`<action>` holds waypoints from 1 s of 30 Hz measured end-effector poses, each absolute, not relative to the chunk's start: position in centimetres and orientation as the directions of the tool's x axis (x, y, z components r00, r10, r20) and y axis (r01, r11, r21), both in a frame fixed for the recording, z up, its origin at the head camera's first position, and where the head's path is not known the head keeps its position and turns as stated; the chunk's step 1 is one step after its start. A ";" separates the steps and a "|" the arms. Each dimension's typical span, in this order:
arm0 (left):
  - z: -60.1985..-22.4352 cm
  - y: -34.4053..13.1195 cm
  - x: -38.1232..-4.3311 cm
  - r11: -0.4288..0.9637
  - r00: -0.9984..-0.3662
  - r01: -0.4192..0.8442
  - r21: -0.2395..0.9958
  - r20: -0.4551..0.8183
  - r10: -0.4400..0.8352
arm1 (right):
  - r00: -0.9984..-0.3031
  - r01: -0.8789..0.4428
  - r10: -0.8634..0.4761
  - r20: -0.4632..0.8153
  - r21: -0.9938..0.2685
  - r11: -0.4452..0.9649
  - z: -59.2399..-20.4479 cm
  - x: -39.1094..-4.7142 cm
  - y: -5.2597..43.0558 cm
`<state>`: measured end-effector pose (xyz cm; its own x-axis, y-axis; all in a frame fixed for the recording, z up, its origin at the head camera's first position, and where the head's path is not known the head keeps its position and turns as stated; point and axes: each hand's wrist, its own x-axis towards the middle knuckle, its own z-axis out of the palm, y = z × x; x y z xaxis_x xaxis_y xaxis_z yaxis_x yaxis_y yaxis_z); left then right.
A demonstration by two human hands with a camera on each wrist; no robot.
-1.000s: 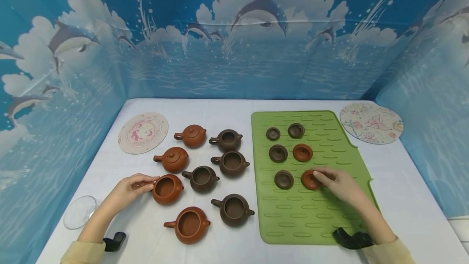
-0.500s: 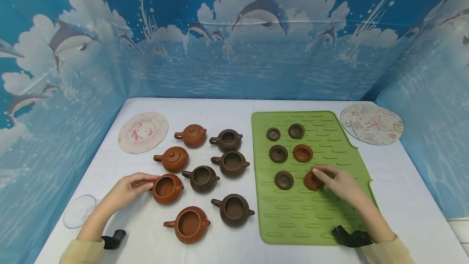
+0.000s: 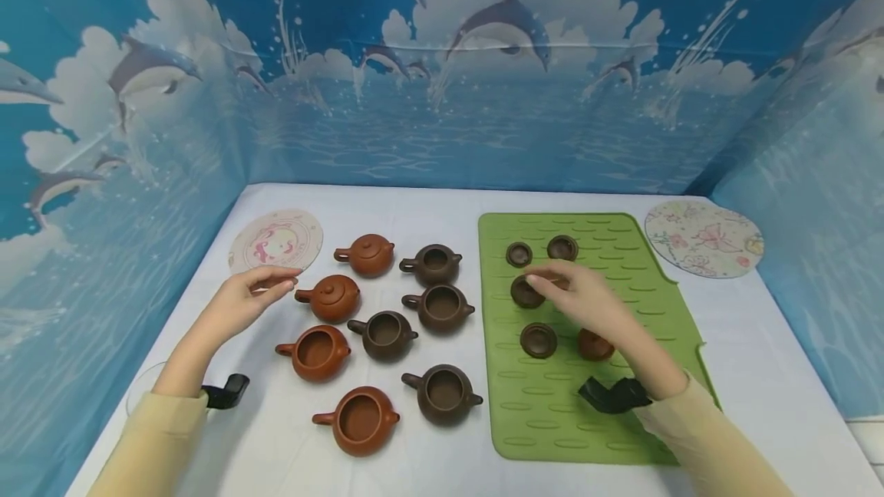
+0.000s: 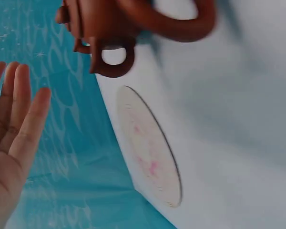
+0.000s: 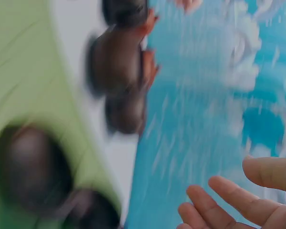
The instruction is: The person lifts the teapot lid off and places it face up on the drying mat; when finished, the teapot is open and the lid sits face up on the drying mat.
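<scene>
My left hand (image 3: 245, 301) hovers left of a lidded reddish-brown teapot (image 3: 331, 298), apart from its handle. In the left wrist view its fingers (image 4: 20, 90) are straight, with nothing held. Another lidded teapot (image 3: 371, 255) stands behind. Two lidless reddish teapots (image 3: 319, 353) are nearer the front; several dark brown lidless teapots (image 3: 444, 395) stand to their right. Over the green mat (image 3: 545, 436), my right hand (image 3: 587, 301) is raised with relaxed fingers and holds nothing. Beneath its fingertips is a dark lid (image 3: 526, 294). A reddish lid (image 3: 594, 345) is partly covered by the forearm.
More dark lids (image 3: 539, 340) lie on the mat. A round pink-printed mat (image 3: 276, 241) lies at the back left, a floral one (image 3: 704, 239) at the back right. A clear round disc (image 3: 141, 386) is partly behind the left forearm. Dolphin-print curtains (image 3: 442, 129) enclose the table.
My left hand has let go of the reddish lidless teapot's handle and risen away. My right hand has released the reddish lid and moved left and farther back.
</scene>
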<state>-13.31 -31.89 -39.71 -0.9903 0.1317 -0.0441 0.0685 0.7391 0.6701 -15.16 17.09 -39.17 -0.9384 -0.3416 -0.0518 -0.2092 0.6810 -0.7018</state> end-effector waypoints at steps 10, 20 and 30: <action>-40.7 -31.3 -16.9 0.715 -0.989 0.086 0.693 -0.027 0.145 | -0.825 -0.334 -0.565 -0.016 -0.792 0.511 -39.2 -19.7 4.0; -43.0 -32.1 -17.5 0.734 -0.973 0.074 0.675 -0.114 0.202 | -0.745 -0.419 -0.665 -0.048 -0.743 0.522 -40.5 -21.0 -5.0; -44.4 -32.0 -17.2 0.754 -0.968 0.041 0.655 -0.160 0.192 | -0.700 -0.511 -0.710 -0.068 -0.647 0.566 -41.3 -21.0 -9.9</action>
